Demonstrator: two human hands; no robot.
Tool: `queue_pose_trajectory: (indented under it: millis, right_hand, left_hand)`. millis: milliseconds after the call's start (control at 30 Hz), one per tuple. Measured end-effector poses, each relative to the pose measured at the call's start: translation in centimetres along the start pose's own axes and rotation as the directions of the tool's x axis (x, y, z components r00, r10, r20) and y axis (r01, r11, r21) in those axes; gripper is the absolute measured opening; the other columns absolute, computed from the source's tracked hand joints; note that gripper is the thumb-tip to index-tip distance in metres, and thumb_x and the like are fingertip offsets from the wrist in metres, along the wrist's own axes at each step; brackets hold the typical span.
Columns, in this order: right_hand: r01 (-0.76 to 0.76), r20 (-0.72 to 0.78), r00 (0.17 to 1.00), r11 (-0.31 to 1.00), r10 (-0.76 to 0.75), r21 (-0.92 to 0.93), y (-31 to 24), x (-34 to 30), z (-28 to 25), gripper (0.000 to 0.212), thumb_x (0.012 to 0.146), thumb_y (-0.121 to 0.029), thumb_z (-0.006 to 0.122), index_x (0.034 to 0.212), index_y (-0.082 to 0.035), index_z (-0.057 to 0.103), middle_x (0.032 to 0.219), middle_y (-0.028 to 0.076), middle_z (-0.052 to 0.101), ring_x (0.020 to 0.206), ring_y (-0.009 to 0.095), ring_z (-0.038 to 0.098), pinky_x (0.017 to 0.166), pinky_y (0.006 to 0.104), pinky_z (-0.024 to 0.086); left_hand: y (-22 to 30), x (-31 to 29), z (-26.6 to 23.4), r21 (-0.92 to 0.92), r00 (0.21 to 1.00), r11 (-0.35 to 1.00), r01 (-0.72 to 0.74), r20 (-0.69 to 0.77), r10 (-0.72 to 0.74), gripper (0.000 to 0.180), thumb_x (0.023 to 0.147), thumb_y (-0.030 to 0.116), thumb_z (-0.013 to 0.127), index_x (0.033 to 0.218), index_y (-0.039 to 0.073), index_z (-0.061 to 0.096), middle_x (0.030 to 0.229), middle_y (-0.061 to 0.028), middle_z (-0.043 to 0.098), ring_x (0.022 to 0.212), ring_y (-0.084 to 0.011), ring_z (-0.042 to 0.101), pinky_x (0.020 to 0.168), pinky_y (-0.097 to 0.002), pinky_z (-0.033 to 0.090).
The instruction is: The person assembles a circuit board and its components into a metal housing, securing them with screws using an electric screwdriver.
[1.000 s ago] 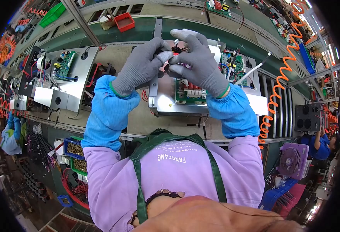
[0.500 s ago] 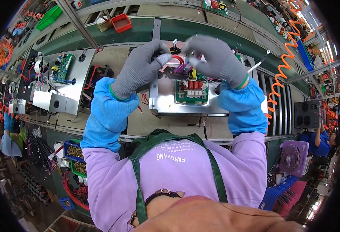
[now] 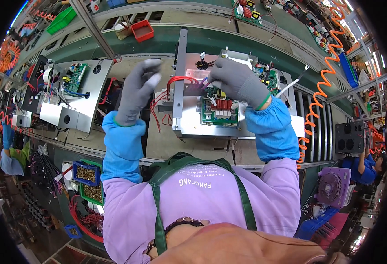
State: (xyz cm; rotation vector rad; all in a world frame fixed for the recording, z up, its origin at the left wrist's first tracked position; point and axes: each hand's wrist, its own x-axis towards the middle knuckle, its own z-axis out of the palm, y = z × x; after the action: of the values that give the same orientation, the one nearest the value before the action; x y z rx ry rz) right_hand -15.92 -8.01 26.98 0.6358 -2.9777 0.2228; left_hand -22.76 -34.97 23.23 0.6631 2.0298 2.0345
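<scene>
A silver metal chassis (image 3: 190,121) lies in front of me, with a green circuit board (image 3: 220,117) fixed in it. My right hand (image 3: 239,81), in a grey glove, is over the board; its fingers are pinched at purple wires (image 3: 203,82). Red wires (image 3: 179,79) pass from there across the chassis's upright metal side plate (image 3: 180,94) and hang down on its left. My left hand (image 3: 136,93), gloved too, is raised left of those wires, fingers stretched and apart, with nothing in it. A black ring-shaped part (image 3: 201,64) sits behind the purple wires.
On the left stands another open chassis (image 3: 80,115) with a board. Bins of small brass parts (image 3: 88,174) are at the lower left. A red tray (image 3: 142,31) is at the back. An orange coiled hose (image 3: 320,88) hangs at the right, beside rollers (image 3: 319,132). Other people work at both sides.
My left hand has moved left, away from the wires, and its fingers have spread. My right hand has come down to the purple wires. The red wires now extend left over the side plate.
</scene>
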Motion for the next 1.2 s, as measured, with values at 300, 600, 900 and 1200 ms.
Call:
queue_pose_trajectory:
  millis: [300,600,900,1200]
  right_hand:
    - [0.014,0.007,1.0,0.986,-0.013,-0.168,-1.0,0.8,0.4,0.015,0.08,-0.017,0.064,0.095,-0.016,0.063,0.098,0.005,0.058,0.098,0.024,0.059,0.079,0.0372,0.052]
    - [-0.002,-0.207,0.978,0.987,-0.031,-0.16,0.5,-0.3,0.5,0.017,0.077,-0.012,0.063,0.093,-0.017,0.062,0.09,0.005,0.057,0.089,0.023,0.059,0.072,0.0355,0.052]
    - [0.037,-0.195,0.979,0.989,-0.065,-0.142,1.1,-0.7,0.8,0.015,0.076,-0.013,0.063,0.091,-0.017,0.062,0.09,0.005,0.057,0.088,0.025,0.059,0.071,0.037,0.051]
    - [0.058,-0.14,0.987,0.982,-0.084,-0.179,0.8,-0.5,0.4,0.023,0.074,-0.014,0.064,0.097,-0.013,0.06,0.093,0.006,0.057,0.091,0.023,0.059,0.072,0.0344,0.052]
  left_hand:
    - [-13.1,0.0,-1.4,0.688,0.976,0.721,-0.077,0.201,-0.088,0.088,0.055,0.027,0.085,0.131,0.007,0.045,0.123,-0.0185,0.05,0.116,-0.0355,0.047,0.1,-0.04,0.04]
    - [-1.3,1.1,-4.2,0.945,0.956,0.327,0.007,-0.102,0.276,0.058,0.062,0.037,0.081,0.104,0.007,0.056,0.096,-0.0141,0.055,0.095,-0.034,0.052,0.082,-0.0434,0.043]
    - [8.2,13.2,1.0,0.848,0.518,-0.016,-0.53,0.339,0.785,0.048,0.07,0.011,0.07,0.115,0.016,0.055,0.117,-0.0061,0.054,0.109,-0.03,0.051,0.094,-0.0416,0.041]
    - [-1.9,22.1,10.4,0.625,0.604,0.148,-0.767,0.78,-0.164,0.034,0.082,0.012,0.056,0.115,0.018,0.054,0.111,-0.009,0.059,0.107,-0.0308,0.058,0.085,-0.04,0.05]
